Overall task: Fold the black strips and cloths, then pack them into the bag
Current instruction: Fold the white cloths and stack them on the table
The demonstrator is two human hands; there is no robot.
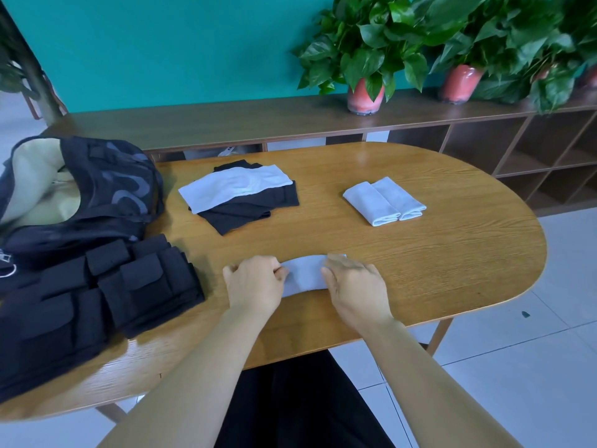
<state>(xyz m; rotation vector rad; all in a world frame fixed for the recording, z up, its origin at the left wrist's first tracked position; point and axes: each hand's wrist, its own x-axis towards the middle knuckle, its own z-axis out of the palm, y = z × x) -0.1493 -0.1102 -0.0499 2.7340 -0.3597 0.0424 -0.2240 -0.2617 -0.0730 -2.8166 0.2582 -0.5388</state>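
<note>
Both hands are working a pale cloth (303, 274) lying near the front edge of the table (452, 253). The left hand (253, 286) is pinching the cloth's left end with curled fingers, and the right hand (353, 287) is gripping its right end, fingers bent over the edge. Beyond the cloth, a white cloth (234, 187) is lying across a black pile (255, 205). Right of that pile, two folded cloths (384, 200) are sitting side by side, touching. Left of the pile, the bag (80, 195) is gaping open, with black strips (97, 292) stacked in front of it.
</note>
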